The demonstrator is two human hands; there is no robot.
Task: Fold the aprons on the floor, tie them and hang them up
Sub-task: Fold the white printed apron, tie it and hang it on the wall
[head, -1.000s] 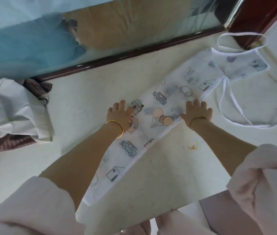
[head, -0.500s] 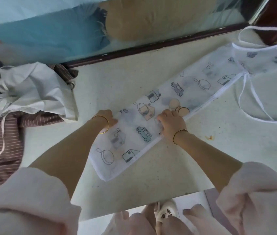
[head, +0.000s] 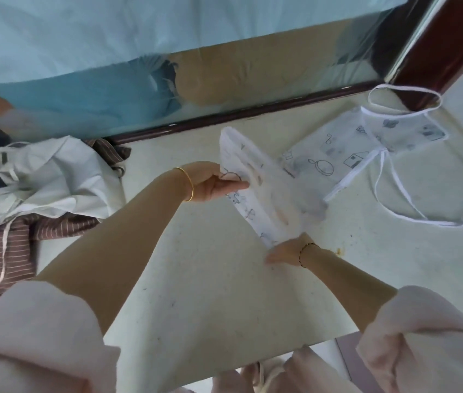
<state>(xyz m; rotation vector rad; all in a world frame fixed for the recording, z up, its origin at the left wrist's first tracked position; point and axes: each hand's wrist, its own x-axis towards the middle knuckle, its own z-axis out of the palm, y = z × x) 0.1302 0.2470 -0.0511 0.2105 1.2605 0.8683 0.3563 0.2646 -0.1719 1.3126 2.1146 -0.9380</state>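
Observation:
A white apron printed with small cars and houses [head: 323, 163] lies folded into a long strip on the pale floor. Its near end is lifted off the floor and turned back over the middle. My left hand [head: 213, 182] pinches that raised end at its far corner. My right hand [head: 287, 252] holds the near corner low by the floor. The apron's white ties [head: 394, 194] trail in loops to the right, and its neck loop [head: 403, 97] lies by the dark wooden post.
A heap of other aprons, white [head: 40, 177] over brown-striped [head: 3, 251], lies at the left. A dark wooden bed rail [head: 224, 120] with blue bedding runs across the back. A small orange stain [head: 339, 251] marks the floor near my right wrist.
Both hands slid down the strip to its near end, took hold of it and lifted it up and back towards the middle. The camera swung left, then right again.

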